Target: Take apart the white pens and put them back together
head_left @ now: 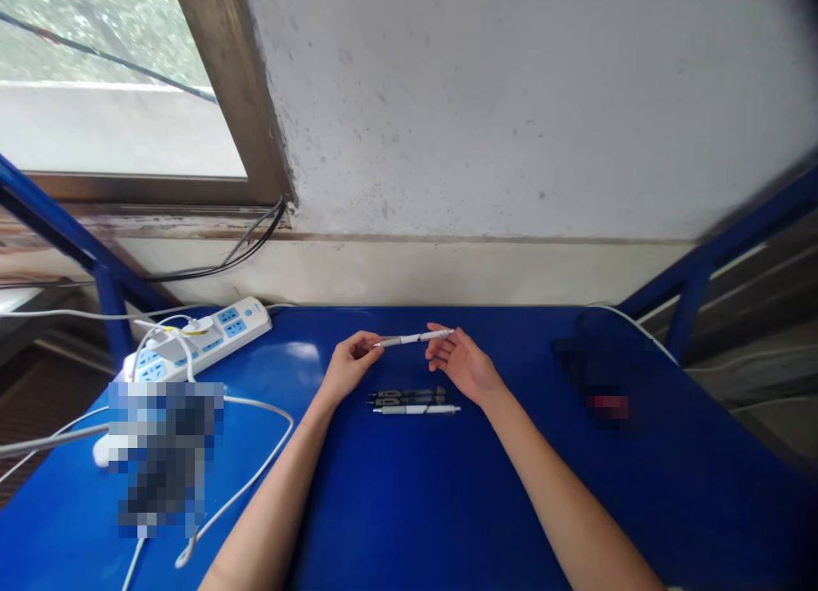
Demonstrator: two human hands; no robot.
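A white pen (412,339) is held level above the blue table (409,506), between both hands. My left hand (353,361) pinches its pointed end with thumb and fingers. At the other end, my right hand (461,361) has its fingers spread, palm turned up, with the pen's end touching near the thumb and fingertips. Below the hands, two dark pens (409,397) lie side by side, and a second white-and-grey pen (417,410) lies parallel just in front of them.
On the left are a white power strip (208,344) with plugs, looping white cables (265,406) and a blurred-out object (169,455). Another blurred dark and red object (607,404) lies at right. Blue frame bars rise at both sides; a wall stands behind.
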